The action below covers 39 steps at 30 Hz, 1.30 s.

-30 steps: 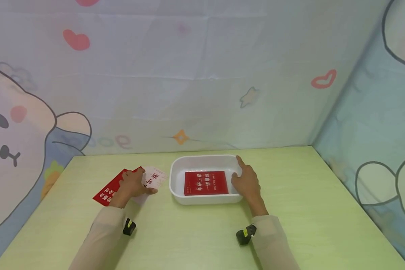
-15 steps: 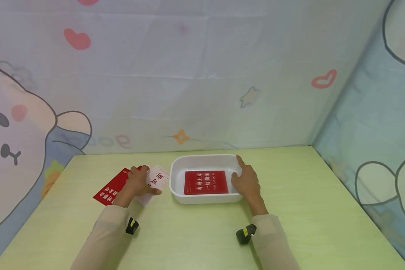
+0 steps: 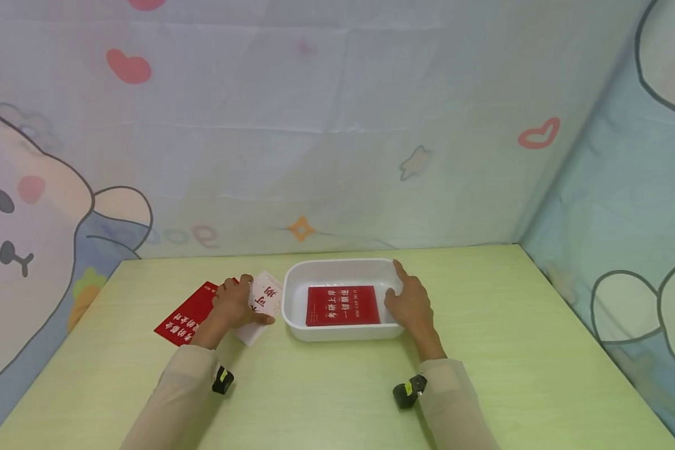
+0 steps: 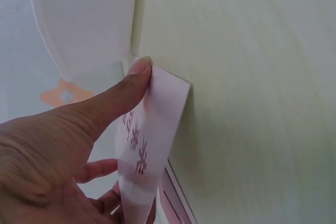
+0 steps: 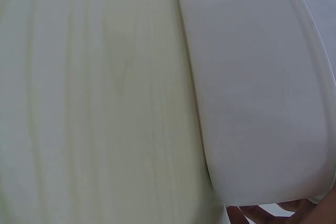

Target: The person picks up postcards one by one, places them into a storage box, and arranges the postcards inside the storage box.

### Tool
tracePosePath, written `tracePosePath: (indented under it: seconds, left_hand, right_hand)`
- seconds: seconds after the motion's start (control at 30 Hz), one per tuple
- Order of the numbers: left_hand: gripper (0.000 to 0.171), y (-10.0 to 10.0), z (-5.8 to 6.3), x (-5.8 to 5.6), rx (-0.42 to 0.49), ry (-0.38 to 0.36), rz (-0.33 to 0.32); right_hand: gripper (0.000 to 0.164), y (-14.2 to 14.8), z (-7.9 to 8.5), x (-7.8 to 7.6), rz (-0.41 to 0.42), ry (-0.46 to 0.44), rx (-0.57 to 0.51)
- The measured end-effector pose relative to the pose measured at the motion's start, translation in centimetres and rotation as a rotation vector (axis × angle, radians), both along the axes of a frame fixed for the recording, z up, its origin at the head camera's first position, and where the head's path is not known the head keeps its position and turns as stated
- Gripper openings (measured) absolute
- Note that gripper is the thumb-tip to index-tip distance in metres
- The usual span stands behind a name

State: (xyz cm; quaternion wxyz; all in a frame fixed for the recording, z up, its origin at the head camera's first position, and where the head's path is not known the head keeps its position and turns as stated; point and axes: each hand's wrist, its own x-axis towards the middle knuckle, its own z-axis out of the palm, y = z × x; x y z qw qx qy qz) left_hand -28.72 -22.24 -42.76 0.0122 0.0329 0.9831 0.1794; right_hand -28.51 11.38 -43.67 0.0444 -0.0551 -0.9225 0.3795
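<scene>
"How are the arms set on your feed?"

"I see both forearms reaching in from the bottom of the head view and slanting inward. The left hand [image 3: 233,304] has the pale pink card [image 3: 267,294] pinched between thumb and fingers. My left wrist view shows the thumb pressing on its face, with one edge raised and a shadow beside it."

"And the right?"

"The right hand [image 3: 409,303] grips the right end of the white tray [image 3: 337,333]: thumb over the inside, index finger stretched along the far corner of the rim. I get only a bit of the fingers in the right wrist view."

"Where's the card, and what's crowding it?"

"It's between the left hand and the tray's left end. I can't tell whether its corner touches the rim. A red card [image 3: 194,309] lies on its other side, partly hidden under the hand and wrist. Inside the tray I've got a red booklet [image 3: 343,305] with white lettering, lying flat."

"Materials?"

"The tray is smooth and glossy, with rounded corners. The pink card looks matte, with darker red characters. I see faint wood grain on the yellow-green table [image 3: 326,400], and soft creases in the printed backdrop [image 3: 337,156]. The sleeves [image 3: 455,400] are beige."
</scene>
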Motion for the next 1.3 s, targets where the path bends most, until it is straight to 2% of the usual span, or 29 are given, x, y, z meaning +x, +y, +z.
tracePosePath:
  seconds: [0.13,0.23,0.4,0.67,1.07,1.3]
  left_hand:
    - [0.097,0.0,-0.2,0.1,0.076,-0.006,-0.025]
    - [0.092,0.0,-0.2,0.1,0.084,0.003,-0.032]
    - [0.086,-0.1,-0.1,0.1,0.079,0.058,-0.045]
    - [0.083,-0.8,0.0,-0.5,0.035,0.147,-0.011]
    - [0.084,-1.2,-0.2,-1.0,0.093,0.118,0.061]
    - [0.077,-1.3,-0.3,-1.2,0.126,0.162,0.074]
  right_hand:
    - [0.063,0.0,0.0,0.0,-0.003,0.004,0.001]
    - [0.063,0.0,0.0,0.0,-0.002,0.002,0.0]
    - [0.063,0.1,0.0,0.1,0.004,0.002,-0.004]
    - [0.063,0.1,-0.1,0.1,-0.004,0.004,-0.003]
    - [0.063,-0.1,-0.2,0.0,-0.007,-0.001,0.001]
    - [0.063,-0.1,-0.2,-0.2,-0.013,-0.008,0.001]
